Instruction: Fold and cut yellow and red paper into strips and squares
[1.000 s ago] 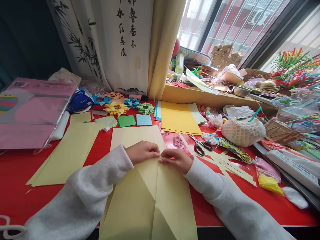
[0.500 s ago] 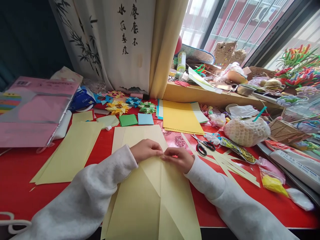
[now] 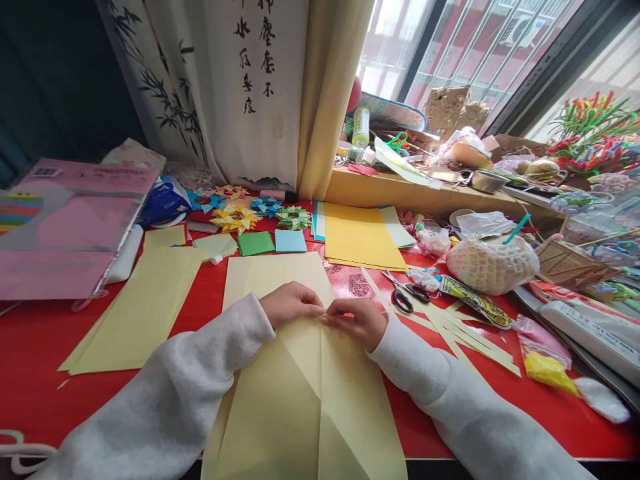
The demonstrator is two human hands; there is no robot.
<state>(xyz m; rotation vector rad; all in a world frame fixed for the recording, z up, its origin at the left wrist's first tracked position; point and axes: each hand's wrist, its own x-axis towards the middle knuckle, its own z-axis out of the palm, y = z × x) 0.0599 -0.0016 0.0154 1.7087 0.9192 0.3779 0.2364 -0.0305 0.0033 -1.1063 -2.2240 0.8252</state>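
Observation:
A large pale yellow sheet of paper (image 3: 300, 407) lies folded lengthwise before me on the red table (image 3: 30, 347). My left hand (image 3: 290, 303) and my right hand (image 3: 357, 320) meet at its far end, fingertips pinched together on the folded edge at the centre crease. Both wrists are in grey-white sleeves. Under it lies another pale yellow sheet (image 3: 280, 270), and one more pale yellow sheet (image 3: 140, 310) lies to the left.
Scissors (image 3: 403, 293) and cut yellow strips (image 3: 465, 330) lie to the right. Beyond are an orange-yellow paper stack (image 3: 360, 237), small coloured squares (image 3: 255, 242), folded paper stars (image 3: 235, 217), a pink paper pack (image 3: 65, 227) at left, a netted bundle (image 3: 493, 263) and a cluttered window sill (image 3: 425, 193).
Both hands stay pinched at the same spot on the fold; only the head camera has shifted slightly.

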